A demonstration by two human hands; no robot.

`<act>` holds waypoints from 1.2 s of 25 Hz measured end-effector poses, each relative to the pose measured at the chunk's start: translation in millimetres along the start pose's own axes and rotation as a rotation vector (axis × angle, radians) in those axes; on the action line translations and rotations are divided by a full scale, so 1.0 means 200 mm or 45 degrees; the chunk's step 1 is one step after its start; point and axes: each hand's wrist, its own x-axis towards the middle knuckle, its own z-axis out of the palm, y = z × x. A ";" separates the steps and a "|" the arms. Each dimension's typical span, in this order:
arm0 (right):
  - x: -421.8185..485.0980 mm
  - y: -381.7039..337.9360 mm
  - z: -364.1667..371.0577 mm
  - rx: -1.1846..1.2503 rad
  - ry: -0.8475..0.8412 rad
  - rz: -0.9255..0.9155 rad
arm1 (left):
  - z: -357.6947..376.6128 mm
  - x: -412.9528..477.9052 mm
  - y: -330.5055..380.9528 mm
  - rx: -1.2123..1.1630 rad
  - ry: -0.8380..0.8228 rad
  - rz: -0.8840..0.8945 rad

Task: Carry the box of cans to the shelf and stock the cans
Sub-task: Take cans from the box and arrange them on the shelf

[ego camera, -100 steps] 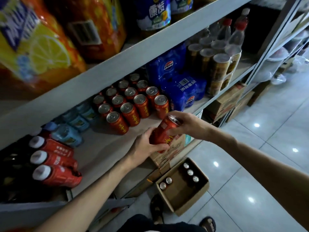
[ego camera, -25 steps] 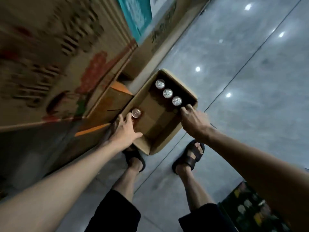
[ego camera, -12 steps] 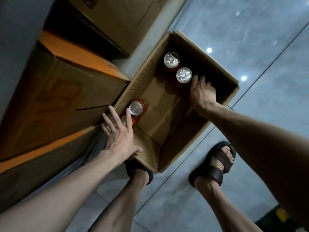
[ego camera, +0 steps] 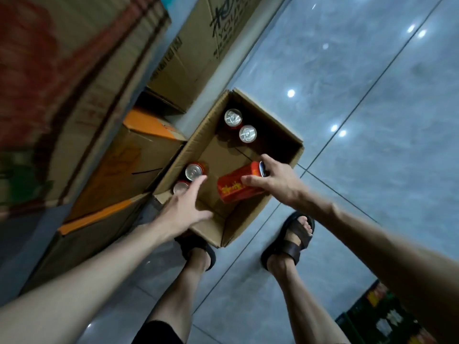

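Head view looks straight down at an open cardboard box [ego camera: 244, 216] on the shiny gray floor [ego camera: 372, 115]; the box sits just beside a stack of closed brown cartons [ego camera: 129, 167] with orange strips on them. The right hand [ego camera: 275, 181] is over the box; its fingers and thumb wrap round a red can [ego camera: 234, 188], which is tipped on its side in the air, not standing, with its silver top under the hand. The left hand [ego camera: 183, 207] has straight, spread fingers and holds nothing; its fingertips reach over the near left can [ego camera: 180, 186], which stands upright by the left wall of the box (I cannot tell if they touch it); the next left can [ego camera: 193, 170] stands just behind that one. Two far cans [ego camera: 233, 117] stand upright side by side in the far corner, well apart from the hands. The left sandal [ego camera: 198, 250] is partly hidden by the near corner of the box; the right sandal [ego camera: 290, 243] stands on the floor just beside the box. A dark green crate [ego camera: 367, 319] shows at the bottom right, too blurry to tell what is in it.
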 end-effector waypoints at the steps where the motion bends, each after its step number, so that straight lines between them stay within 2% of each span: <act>1: -0.12 -0.07 -0.03 0.144 -0.036 -0.003 | -0.03 -0.11 0.11 -0.136 -0.032 0.044; 4: -0.48 -0.35 -0.15 0.433 0.028 -0.027 | -0.17 -0.47 0.44 -0.478 0.044 0.147; 7: -0.83 -0.64 -0.32 0.399 0.189 -0.080 | -0.39 -0.85 0.73 -0.663 0.096 0.243; 10: -1.19 -0.97 -0.54 0.399 0.263 -0.219 | -0.61 -1.23 1.00 -0.965 -0.031 0.264; 13: -1.60 -1.31 -0.76 0.283 0.294 -0.426 | -0.81 -1.63 1.23 -1.125 -0.132 0.286; 17: -1.99 -1.65 -0.89 0.190 0.289 -0.541 | -1.07 -2.05 1.41 -1.078 -0.155 0.365; 20: -2.20 -1.86 -0.87 0.338 0.204 -0.497 | -1.23 -2.39 1.43 -1.024 -0.144 0.410; 24: -2.34 -2.12 -0.80 0.436 0.004 -0.457 | -1.37 -2.67 1.31 -0.860 0.043 0.457; 27: -2.36 -2.32 -0.74 0.300 -0.080 -0.544 | -1.44 -2.79 1.18 -0.814 0.191 0.506; 30: -2.36 -2.52 -0.65 0.028 -0.182 -0.654 | -1.49 -2.87 1.03 -0.799 0.352 0.516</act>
